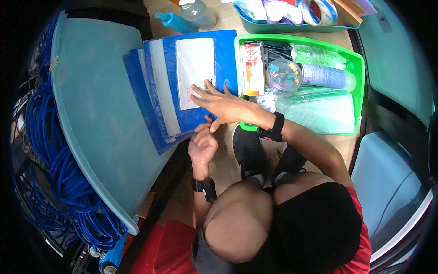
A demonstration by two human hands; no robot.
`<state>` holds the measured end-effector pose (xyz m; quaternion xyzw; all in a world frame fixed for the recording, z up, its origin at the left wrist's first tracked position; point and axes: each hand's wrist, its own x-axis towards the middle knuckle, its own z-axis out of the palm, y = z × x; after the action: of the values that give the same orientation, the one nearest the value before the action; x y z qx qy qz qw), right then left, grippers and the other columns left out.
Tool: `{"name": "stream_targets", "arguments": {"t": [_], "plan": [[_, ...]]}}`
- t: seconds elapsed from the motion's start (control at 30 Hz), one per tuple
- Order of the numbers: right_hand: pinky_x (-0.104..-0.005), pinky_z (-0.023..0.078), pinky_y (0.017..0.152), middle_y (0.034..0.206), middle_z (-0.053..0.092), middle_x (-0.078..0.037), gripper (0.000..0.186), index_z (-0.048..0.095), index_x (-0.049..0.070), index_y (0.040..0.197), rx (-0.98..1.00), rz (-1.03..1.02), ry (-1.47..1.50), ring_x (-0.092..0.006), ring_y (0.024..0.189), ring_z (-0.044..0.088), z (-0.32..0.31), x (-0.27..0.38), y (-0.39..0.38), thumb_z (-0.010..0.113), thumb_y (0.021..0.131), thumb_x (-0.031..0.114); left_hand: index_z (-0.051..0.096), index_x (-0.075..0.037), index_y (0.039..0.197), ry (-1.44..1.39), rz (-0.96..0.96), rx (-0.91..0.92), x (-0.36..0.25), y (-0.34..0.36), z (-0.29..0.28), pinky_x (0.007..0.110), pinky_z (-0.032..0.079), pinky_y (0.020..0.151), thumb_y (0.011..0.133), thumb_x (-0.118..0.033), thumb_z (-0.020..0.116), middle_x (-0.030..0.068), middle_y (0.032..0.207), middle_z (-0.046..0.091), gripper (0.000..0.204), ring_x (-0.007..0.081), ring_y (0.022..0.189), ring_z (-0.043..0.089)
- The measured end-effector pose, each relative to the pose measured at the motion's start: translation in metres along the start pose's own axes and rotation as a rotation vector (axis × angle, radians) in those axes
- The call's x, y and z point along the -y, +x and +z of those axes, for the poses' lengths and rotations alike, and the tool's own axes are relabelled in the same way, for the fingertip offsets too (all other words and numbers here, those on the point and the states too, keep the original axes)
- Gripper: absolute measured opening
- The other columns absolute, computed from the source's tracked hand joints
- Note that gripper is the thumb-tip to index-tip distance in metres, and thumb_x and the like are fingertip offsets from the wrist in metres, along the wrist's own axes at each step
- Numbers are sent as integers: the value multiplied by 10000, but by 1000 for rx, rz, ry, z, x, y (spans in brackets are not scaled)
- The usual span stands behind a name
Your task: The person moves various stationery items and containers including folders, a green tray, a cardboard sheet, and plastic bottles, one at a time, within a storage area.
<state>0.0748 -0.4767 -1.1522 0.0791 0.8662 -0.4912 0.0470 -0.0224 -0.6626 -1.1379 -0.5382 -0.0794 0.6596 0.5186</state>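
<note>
A stack of blue plastic folders (162,91), fanned out to the left, has pale sheets between them and a white sheet in a clear sleeve (195,59) on top. My right hand (230,107) lies over the top folder with fingers spread, touching that sleeve. Just below it, my left hand (203,145) has curled fingers at the lower edge of the stack, its fingertips partly on the folders. A green tray (359,96) beside my right hand holds bottles, a round tub of small coloured pieces, an orange-and-white box and translucent green sleeves.
A pale blue panel (100,100) and coiled blue cables (68,173) occupy the left. Two bottles (175,23) and a packed bin (255,25) stand at the back. My knees (237,219) and shoes (246,150) are below, with pale blue plastic (383,182) at right.
</note>
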Motion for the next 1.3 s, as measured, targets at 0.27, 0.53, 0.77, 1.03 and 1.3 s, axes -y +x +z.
{"name": "stream_targets", "arguments": {"t": [0.27,0.53,0.77,1.03,1.3], "plan": [[-514,344,1222,1589,362,-287,768,452,-25,1497,-284,-125,-141,-452,1500,325,-5,1,-25,776,874,288,408,-130,693,687,63,-98,30,-17,7,266,262,426,1130,-308,320,-6,539,350,480,113,405,309],[-441,527,987,1171,680,-236,415,614,-71,1259,-458,39,-18,-373,1127,660,-58,-4,-129,616,1006,258,592,-61,877,2172,581,-211,109,30,20,222,360,475,1066,-267,600,-1,660,561,280,74,523,501],[-385,538,890,1086,723,-171,354,677,-11,1145,-658,415,17,-297,973,722,-89,-11,-244,772,906,232,656,6,1064,2273,853,10,93,79,28,248,470,684,1028,-176,667,47,840,660,185,98,745,596],[-473,447,1099,1384,582,-252,737,603,9,1361,-589,941,-361,-421,1297,544,-80,-36,-338,875,763,345,673,-15,1073,2894,635,-31,143,73,14,268,491,731,925,-173,785,32,807,634,244,119,780,616],[-574,321,1221,1604,400,-201,1235,432,115,1552,-258,542,-505,-375,1504,354,-44,-37,-294,940,472,431,565,-41,1381,3326,569,596,127,91,-24,480,479,1086,696,-218,915,197,1478,499,789,408,1325,524]]}}
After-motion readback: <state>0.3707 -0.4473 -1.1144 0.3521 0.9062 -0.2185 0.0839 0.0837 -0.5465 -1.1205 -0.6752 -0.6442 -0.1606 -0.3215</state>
